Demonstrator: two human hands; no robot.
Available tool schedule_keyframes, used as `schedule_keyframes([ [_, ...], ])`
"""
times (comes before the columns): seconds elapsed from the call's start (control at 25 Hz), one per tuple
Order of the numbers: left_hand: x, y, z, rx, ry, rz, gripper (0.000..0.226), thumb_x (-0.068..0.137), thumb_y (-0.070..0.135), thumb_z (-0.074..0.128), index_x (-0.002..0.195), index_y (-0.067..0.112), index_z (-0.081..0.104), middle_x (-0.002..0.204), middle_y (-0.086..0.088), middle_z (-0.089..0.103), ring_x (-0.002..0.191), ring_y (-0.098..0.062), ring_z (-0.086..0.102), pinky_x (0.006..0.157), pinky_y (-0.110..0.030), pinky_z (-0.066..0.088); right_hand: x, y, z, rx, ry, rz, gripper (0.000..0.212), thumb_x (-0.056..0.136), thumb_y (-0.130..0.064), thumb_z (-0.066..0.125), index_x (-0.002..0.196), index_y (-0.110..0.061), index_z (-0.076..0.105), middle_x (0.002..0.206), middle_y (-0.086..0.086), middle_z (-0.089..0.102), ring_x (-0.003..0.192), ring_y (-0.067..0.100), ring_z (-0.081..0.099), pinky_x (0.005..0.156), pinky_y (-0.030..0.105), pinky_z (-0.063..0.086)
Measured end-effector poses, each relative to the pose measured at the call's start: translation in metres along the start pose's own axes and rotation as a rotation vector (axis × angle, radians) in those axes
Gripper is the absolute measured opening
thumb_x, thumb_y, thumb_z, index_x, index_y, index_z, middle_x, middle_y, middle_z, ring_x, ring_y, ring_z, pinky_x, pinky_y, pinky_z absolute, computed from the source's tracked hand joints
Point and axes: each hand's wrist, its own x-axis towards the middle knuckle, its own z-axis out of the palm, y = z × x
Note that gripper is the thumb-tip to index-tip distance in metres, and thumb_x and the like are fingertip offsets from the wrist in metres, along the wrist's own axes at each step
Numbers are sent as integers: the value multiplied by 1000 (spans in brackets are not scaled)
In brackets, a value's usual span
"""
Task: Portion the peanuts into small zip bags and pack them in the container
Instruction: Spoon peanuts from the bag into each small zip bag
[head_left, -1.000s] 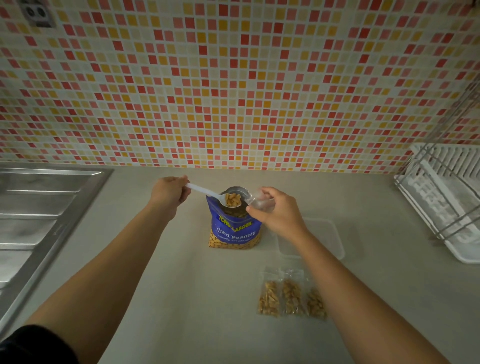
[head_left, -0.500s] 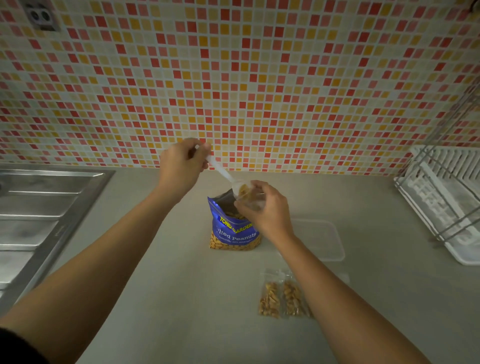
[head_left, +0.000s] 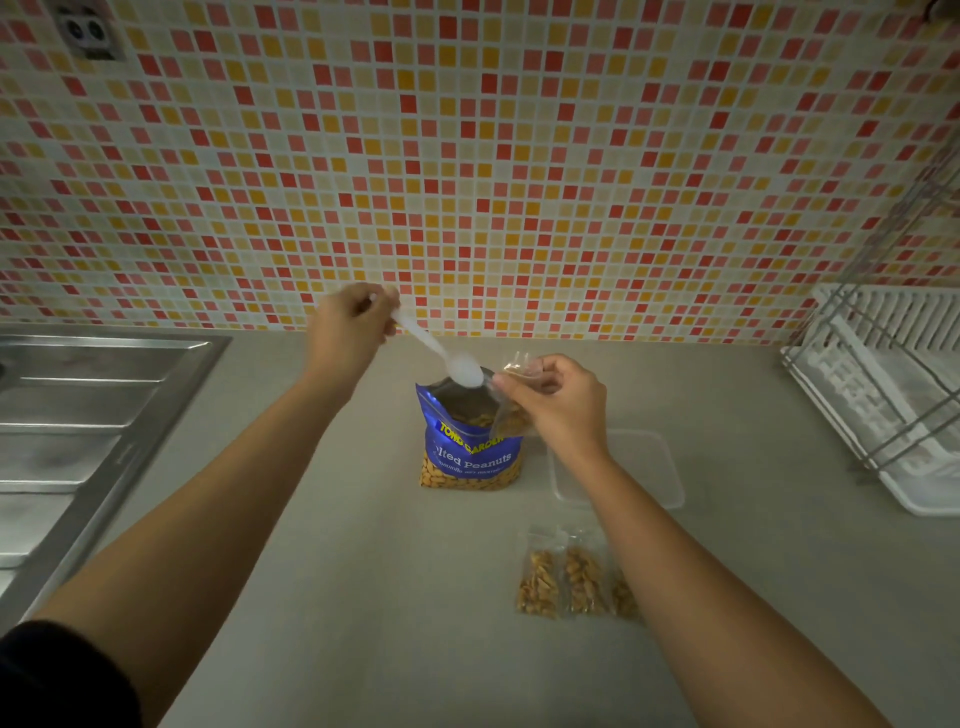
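Note:
A blue peanut bag (head_left: 470, 447) stands open in the middle of the counter. My left hand (head_left: 350, 325) grips a white plastic spoon (head_left: 441, 356) by its handle, with the bowl tipped down over the bag's mouth. My right hand (head_left: 553, 400) pinches a small clear zip bag (head_left: 511, 410) with some peanuts in it, right beside the spoon's bowl. Three filled small zip bags (head_left: 563, 577) lie side by side near my right forearm, which hides part of the third. A clear plastic container (head_left: 641, 470) sits to the right of the peanut bag.
A steel sink drainboard (head_left: 78, 415) runs along the left. A white dish rack (head_left: 883, 395) with a wire frame stands at the right edge. A mosaic tile wall (head_left: 467, 156) closes off the back of the counter.
My left hand raised the spoon of peanuts from the bag and tipped it at the small zip bag; the spoon's bowl now looks empty. My right hand holds the zip bag a little lower.

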Motion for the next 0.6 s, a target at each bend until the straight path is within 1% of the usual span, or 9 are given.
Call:
schedule_keyframes([
  [0.08,-6,-21,17,83,-120,-72,16,90,25,57,80,16,66,67,-2,60,68,-17,54,67,-31,47,1,-3,-4,24,-1,5,29,64,-35,82,75,-16,63,67,-5,68,58,1,62,54,15,50],
  [0.2,-14,-41,34,226,-188,-85,21,87,24,61,95,5,68,80,-6,62,78,-19,56,66,-29,43,-2,-7,-7,8,-4,8,28,67,-39,80,74,-18,62,67,-3,66,60,6,62,53,15,47],
  [0.32,-21,-46,32,395,-128,-66,38,87,34,60,114,8,60,106,-8,60,95,-21,56,79,-32,46,-7,-8,-8,17,-2,16,30,66,-40,80,74,-18,62,66,-3,66,60,8,61,51,13,45],
  [0.36,-27,-47,29,441,-73,-5,42,88,36,58,119,8,56,115,-9,57,99,-20,55,83,-31,46,-10,-8,-9,20,-4,17,30,66,-40,80,73,-18,62,65,-4,65,57,7,60,49,11,44],
  [0.4,-36,-47,25,437,-22,94,39,89,34,57,119,9,56,118,-10,55,97,-15,56,83,-25,46,-13,-7,-9,27,-9,13,29,66,-39,81,71,-18,61,63,-5,64,55,6,58,49,11,43],
  [0.44,-48,-48,22,396,-13,210,31,90,27,56,115,9,59,114,-10,58,88,-6,56,79,-15,44,-18,-4,-9,36,-16,4,29,65,-38,82,69,-19,60,62,-5,64,53,5,57,49,12,43],
  [0.48,-64,-51,21,341,-67,300,24,89,21,58,109,9,62,105,-8,63,79,-1,57,72,-6,42,-24,0,-8,45,-22,-5,29,64,-36,83,67,-18,60,61,-5,64,52,4,56,50,14,44],
  [0.52,-81,-56,21,274,-159,335,21,85,17,59,104,9,65,94,-5,66,74,2,58,68,-3,42,-31,5,-6,53,-26,-12,30,62,-34,84,67,-17,60,61,-4,65,52,3,56,51,15,46],
  [0.6,-114,-69,26,129,-360,236,29,78,18,62,105,12,65,87,-2,67,76,3,61,73,-6,48,-45,16,-1,87,-36,-3,30,60,-28,86,68,-15,60,65,-1,69,54,4,59,55,18,49],
])
